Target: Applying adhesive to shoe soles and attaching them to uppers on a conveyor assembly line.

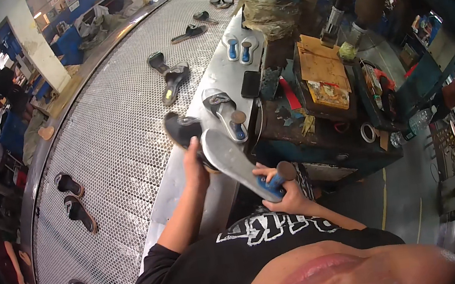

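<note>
My left hand (194,168) is closed around a dark sandal (181,128), its toe end pointing away from me and slightly blurred. Beside it, my right hand (287,193) grips the blue handle of a grey, sole-shaped plate (228,154). A round brown knob (286,170) tops that handle. The plate's far end lies close to my left fingers; I cannot tell whether they touch. Just beyond, a strapped sandal (217,101) rests on the metal ledge (173,190), with another blue-handled form (237,129) in it.
Left of the ledge runs a perforated conveyor (115,116) carrying several dark sandals (79,213). Farther along the ledge are two blue-handled forms (245,50) and a black phone-like slab (250,84). A cluttered machine bench (295,133) with a brown board (322,66) stands to the right.
</note>
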A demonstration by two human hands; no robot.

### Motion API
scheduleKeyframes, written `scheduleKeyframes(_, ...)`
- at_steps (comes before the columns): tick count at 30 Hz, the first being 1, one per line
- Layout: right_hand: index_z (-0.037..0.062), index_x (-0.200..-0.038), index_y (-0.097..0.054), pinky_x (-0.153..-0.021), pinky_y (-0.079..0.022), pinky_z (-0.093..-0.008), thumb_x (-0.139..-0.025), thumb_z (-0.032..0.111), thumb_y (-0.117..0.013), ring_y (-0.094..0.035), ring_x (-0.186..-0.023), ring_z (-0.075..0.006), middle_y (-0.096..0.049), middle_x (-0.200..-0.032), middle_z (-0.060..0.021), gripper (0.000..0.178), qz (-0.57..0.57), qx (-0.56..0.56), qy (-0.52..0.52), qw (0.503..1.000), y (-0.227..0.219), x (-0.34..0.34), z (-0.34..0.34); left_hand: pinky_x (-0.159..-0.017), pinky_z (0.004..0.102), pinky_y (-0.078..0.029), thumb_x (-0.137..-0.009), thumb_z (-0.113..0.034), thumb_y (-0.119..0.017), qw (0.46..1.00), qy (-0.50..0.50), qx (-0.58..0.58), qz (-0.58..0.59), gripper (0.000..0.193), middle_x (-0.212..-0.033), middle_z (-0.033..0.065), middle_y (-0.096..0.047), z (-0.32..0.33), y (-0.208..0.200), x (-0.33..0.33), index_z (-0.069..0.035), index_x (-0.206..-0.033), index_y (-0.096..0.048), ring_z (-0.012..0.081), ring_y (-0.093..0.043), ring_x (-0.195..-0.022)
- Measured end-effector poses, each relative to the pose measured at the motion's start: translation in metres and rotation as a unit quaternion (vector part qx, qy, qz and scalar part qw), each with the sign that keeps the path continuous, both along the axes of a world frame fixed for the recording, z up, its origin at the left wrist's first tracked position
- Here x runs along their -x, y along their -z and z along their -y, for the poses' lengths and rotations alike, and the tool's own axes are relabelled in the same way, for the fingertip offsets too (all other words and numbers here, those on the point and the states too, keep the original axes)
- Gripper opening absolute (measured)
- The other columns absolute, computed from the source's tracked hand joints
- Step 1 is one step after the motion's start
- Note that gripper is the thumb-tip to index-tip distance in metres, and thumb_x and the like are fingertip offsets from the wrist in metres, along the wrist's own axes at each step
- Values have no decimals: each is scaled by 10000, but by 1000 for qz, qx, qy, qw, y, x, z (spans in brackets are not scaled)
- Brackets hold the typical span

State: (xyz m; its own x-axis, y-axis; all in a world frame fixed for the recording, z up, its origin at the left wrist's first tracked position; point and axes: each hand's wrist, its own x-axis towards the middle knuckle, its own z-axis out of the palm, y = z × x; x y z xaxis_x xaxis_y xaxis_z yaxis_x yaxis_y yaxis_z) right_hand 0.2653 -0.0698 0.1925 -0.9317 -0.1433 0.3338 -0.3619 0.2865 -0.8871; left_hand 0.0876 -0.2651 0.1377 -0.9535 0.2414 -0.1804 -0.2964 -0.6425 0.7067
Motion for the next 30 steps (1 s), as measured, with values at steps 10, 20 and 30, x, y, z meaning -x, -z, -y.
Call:
scheduleKeyframes(10,35,-1167,-452,-1122,-280,-424,-697,22,-755,-365,-1393,-327,-495,-1383,-193,560,-97,19,225,969,5,-20,-34,-1000,342,-411,-902,-133,-636,918,246,120,-286,766,-1316,143,-457,-110,-18,-103,-18,-1492,-162,208,-499,-1156)
scheduleKeyframes(20,95,-1240,-507,-935,-453,-352,-688,114,-788,-604,-1083,-309,-618,-1097,-116,620,-35,-231,518,823,-39,70,-236,-853,247,-467,-957,-150,-606,827,461,232,-221,423,-995,39,-630,-113,72,-87,-28,-1353,-520,107,-580,-922)
scheduleKeyframes(30,35,-1320,-420,-968,-422,-467,-693,276,-823,-498,-1200,-410,-504,-1281,-241,784,9,-302,476,826,0,138,-290,-873,308,-507,-803,67,-618,719,484,293,-403,395,-1009,112,-673,-103,53,-90,-102,-1151,-698,218,-649,-939)
